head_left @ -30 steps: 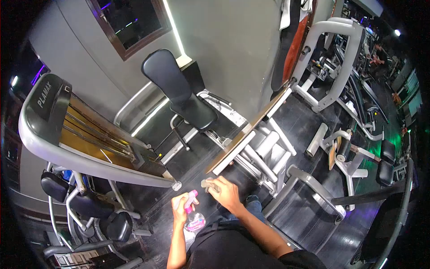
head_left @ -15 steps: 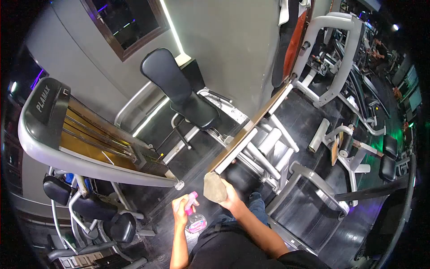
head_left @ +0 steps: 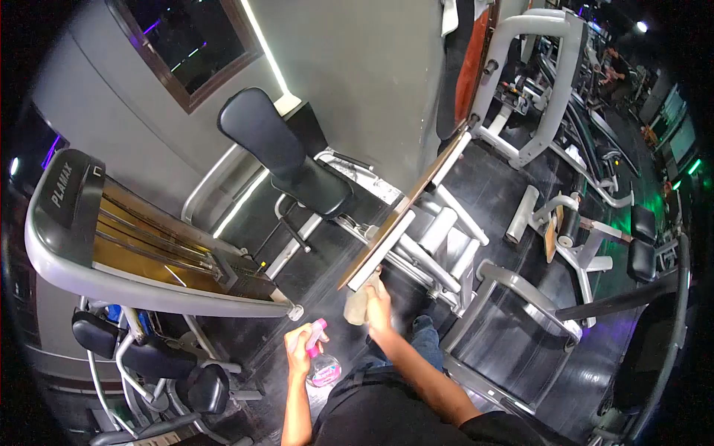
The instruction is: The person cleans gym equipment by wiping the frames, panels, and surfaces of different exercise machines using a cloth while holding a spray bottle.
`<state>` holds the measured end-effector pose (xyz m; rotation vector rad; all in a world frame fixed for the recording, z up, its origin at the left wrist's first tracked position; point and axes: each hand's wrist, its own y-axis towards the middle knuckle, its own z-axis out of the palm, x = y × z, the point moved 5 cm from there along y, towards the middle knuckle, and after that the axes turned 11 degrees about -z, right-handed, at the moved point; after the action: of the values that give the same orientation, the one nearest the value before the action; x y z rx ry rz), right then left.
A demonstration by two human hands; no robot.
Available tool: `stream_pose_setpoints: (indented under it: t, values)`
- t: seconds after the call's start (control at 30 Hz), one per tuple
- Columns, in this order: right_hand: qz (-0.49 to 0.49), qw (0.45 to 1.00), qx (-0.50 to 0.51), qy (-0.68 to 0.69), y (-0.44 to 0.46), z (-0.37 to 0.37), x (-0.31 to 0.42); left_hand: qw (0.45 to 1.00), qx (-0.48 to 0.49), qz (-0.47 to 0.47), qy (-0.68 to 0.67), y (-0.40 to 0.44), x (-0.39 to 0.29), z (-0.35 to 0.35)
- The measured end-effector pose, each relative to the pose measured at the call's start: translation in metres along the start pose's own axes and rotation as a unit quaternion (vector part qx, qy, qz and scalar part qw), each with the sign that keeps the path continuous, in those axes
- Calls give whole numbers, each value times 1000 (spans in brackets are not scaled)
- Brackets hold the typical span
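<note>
My left hand (head_left: pixel 299 348) is closed around the neck of a clear spray bottle (head_left: pixel 324 370) with a pink trigger head and a pink label. The bottle is upright in front of my body. A beige cloth (head_left: pixel 357 307) hangs from my right hand (head_left: pixel 379 311), whose fingers are wrapped round it. That hand is at the near end of a light metal beam (head_left: pixel 387 251) on a gym machine, with the cloth up against the beam's underside. Part of the cloth is hidden behind the hand.
To the left stands a weight-stack tower (head_left: pixel 67 215) marked PLAMAX. Beyond it is a black padded seat (head_left: pixel 316 186) near the grey wall. A grey machine frame (head_left: pixel 513 286) is close on my right. Another person (head_left: pixel 616 74) is far off at upper right.
My right hand has moved up and slightly right with the cloth, from the beam's tip to its underside. The bottle stays in my left hand. The view has shifted slightly.
</note>
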<state>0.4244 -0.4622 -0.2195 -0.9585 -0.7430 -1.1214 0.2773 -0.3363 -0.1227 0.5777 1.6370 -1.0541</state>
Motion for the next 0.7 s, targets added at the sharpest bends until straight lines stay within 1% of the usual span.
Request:
stream_pose_setpoints:
  t: [0.03,0.1,0.13,0.17,0.23,0.3,0.37,0.43,0.5,0.53,0.6,0.63,0.7]
  values:
    - [-41,999,-12,-17,-5,4,-4,1000,4,-1,3,0,1,0]
    - [-101,983,7,-152,-16,0,-4,1000,16,7,-25,7,0,3]
    - [-116,973,-2,-198,-24,-4,-3,999,20,7,-25,10,-1,5]
    - [-116,973,-6,-200,-27,-11,-2,1000,22,6,-19,12,-2,6]
    - [-17,978,106,-180,-32,-17,5,1000,27,3,-11,16,-3,8]
    - [0,980,107,-167,-25,-28,21,1000,28,8,-6,21,-6,10]
    - [-35,991,26,-123,-5,-47,21,1000,29,11,-3,24,-7,13]
    - [-126,982,-30,-137,35,-68,27,999,28,21,-6,27,-10,14]
    - [-97,975,-102,-170,73,-73,51,1000,23,17,-6,29,-13,17]
    - [-96,976,-102,-170,90,-63,69,1000,20,13,-7,32,-15,22]
    - [-85,974,-26,-209,109,-37,98,999,27,17,6,36,-20,30]
    - [-84,974,-27,-208,111,-38,80,999,34,21,17,38,-23,34]
    - [-232,929,-62,-282,101,-41,48,999,41,28,9,45,-28,44]
